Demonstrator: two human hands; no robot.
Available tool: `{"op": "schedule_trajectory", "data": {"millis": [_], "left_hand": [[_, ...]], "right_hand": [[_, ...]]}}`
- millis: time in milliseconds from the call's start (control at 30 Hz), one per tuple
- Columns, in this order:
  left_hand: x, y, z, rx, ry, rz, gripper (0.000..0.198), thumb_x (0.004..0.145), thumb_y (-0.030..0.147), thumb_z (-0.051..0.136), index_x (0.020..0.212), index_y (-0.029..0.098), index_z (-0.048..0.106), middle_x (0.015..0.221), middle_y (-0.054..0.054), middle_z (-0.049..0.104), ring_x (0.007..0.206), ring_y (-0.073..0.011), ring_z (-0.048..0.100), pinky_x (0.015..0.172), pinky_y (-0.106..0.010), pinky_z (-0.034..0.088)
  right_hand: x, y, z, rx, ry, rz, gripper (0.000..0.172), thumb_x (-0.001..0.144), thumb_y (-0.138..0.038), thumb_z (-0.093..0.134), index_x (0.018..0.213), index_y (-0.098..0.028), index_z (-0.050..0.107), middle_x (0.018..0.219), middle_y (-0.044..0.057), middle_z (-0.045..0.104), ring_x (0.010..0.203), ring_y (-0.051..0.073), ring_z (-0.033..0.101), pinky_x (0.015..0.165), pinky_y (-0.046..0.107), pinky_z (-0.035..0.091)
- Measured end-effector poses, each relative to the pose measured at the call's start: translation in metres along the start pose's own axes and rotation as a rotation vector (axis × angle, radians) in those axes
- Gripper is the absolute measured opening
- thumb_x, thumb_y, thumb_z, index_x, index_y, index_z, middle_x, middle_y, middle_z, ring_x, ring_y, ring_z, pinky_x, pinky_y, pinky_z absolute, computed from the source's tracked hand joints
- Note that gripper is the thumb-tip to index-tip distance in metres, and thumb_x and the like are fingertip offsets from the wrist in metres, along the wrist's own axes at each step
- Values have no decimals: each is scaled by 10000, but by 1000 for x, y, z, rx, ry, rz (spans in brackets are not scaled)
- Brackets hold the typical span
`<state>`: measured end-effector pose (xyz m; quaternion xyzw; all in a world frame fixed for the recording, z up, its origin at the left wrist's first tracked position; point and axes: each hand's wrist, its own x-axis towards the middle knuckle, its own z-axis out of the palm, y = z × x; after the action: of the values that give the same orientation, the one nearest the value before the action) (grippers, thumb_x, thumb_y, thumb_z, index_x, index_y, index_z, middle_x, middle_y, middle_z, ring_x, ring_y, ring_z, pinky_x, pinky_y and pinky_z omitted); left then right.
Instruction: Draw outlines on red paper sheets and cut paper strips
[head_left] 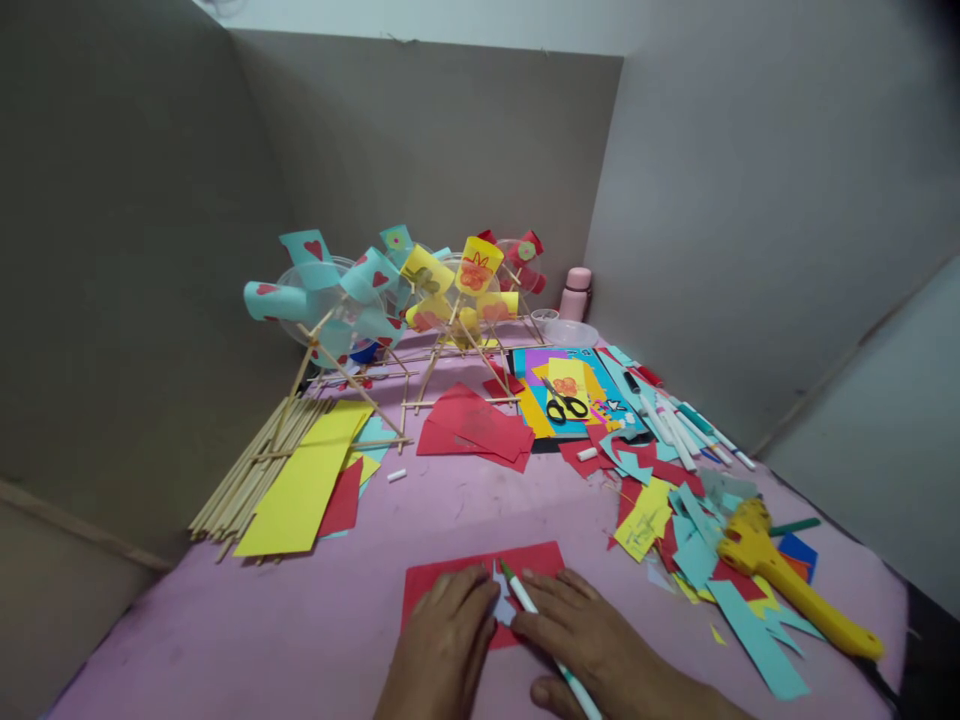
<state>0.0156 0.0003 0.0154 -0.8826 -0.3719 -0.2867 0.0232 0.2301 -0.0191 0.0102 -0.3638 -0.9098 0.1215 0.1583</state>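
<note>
In the head view, a red paper sheet [525, 559] lies flat near the table's front edge. My left hand [448, 635] rests on its left part, fingers stretched out and pressing down. On the sheet, between my hands, is a small pale shape [503, 606]; I cannot tell whether it is a paper piece or a cut-out hole. My right hand [581, 632] holds a white marker [523, 594] with a green tip slanting over the sheet, the tip close to the top of the pale shape. The fingers of my right hand also rest on the paper.
Stick-and-paper wheel models [459, 300] stand at the back. Wooden sticks [247, 470] and yellow paper [307, 490] lie left. At the right are paper scraps [694, 545], a yellow glue gun [795, 585], markers [679, 430] and scissors [566, 408]. Red sheets [469, 420] lie ahead.
</note>
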Motion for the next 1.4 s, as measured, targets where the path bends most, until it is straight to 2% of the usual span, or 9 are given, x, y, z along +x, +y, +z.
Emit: {"op": "schedule_trajectory", "data": {"millis": [133, 400, 533, 733, 800, 900, 967, 1200, 1400], "left_hand": [[-3, -2, 2, 87, -30, 9, 258, 937, 241, 425, 1112, 230, 615, 1123, -56, 677, 967, -198, 648, 766, -315, 563], [-8, -11, -6, 272, -124, 33, 318, 891, 244, 496, 1186, 297, 602, 1216, -20, 646, 1033, -219, 632, 781, -348, 533], [-17, -16, -13, 365, -79, 17, 319, 902, 239, 451, 1178, 246, 609, 1223, -48, 641, 1066, -230, 619, 808, -359, 509], [-17, -1, -13, 424, -51, 236, 360, 913, 281, 442, 1241, 182, 552, 1244, -22, 629, 1106, -170, 589, 837, -280, 488], [-17, 3, -10, 419, -62, 264, 344, 918, 306, 444, 1209, 176, 573, 1202, -21, 656, 1071, -155, 608, 810, -257, 494], [-18, 4, -7, 405, -68, 258, 347, 919, 333, 454, 1200, 170, 576, 1188, -33, 664, 1051, -158, 618, 805, -255, 495], [-19, 2, -6, 407, -62, 265, 346, 923, 342, 449, 1194, 169, 579, 1180, -34, 668, 1040, -162, 624, 805, -263, 497], [-21, -1, -8, 436, -70, 279, 353, 935, 362, 414, 1190, 183, 580, 1192, -17, 662, 1031, -155, 635, 783, -260, 520], [-22, -3, -7, 422, -85, 270, 349, 935, 344, 412, 1201, 187, 573, 1210, -15, 650, 1038, -148, 635, 783, -248, 534]], "right_hand": [[1, -1, -2, 8, -12, 24, 431, 888, -466, 505, 1219, -196, 555, 1314, 130, 583, 1240, 282, 494, 996, 457, 402], [5, -14, -26, 68, -148, 97, 432, 897, -380, 513, 1256, -143, 556, 1369, 189, 510, 1271, 311, 462, 1006, 526, 393], [4, -15, -27, 93, -120, 108, 420, 891, -350, 525, 1259, -151, 561, 1384, 184, 491, 1272, 309, 461, 1012, 522, 389], [2, -11, -20, 82, -90, 76, 427, 886, -365, 528, 1257, -154, 559, 1352, 185, 529, 1248, 317, 488, 994, 518, 406], [-1, -10, -20, 74, -37, 62, 405, 876, -341, 539, 1238, -163, 560, 1331, 178, 556, 1225, 304, 515, 986, 479, 426], [-5, -7, -19, 73, 155, 56, 327, 877, -266, 524, 1191, -177, 553, 1292, 161, 595, 1207, 257, 533, 983, 386, 439], [-6, -5, -18, 67, 193, 33, 311, 883, -263, 515, 1182, -181, 546, 1284, 151, 603, 1215, 246, 524, 989, 371, 431], [2, -4, -14, 12, -108, -31, 475, 909, -492, 468, 1279, -196, 504, 1380, 117, 522, 1271, 292, 464, 1002, 470, 400], [6, -6, -19, 14, -161, -22, 485, 932, -509, 410, 1257, -172, 534, 1371, 142, 525, 1265, 322, 465, 979, 520, 410]]}}
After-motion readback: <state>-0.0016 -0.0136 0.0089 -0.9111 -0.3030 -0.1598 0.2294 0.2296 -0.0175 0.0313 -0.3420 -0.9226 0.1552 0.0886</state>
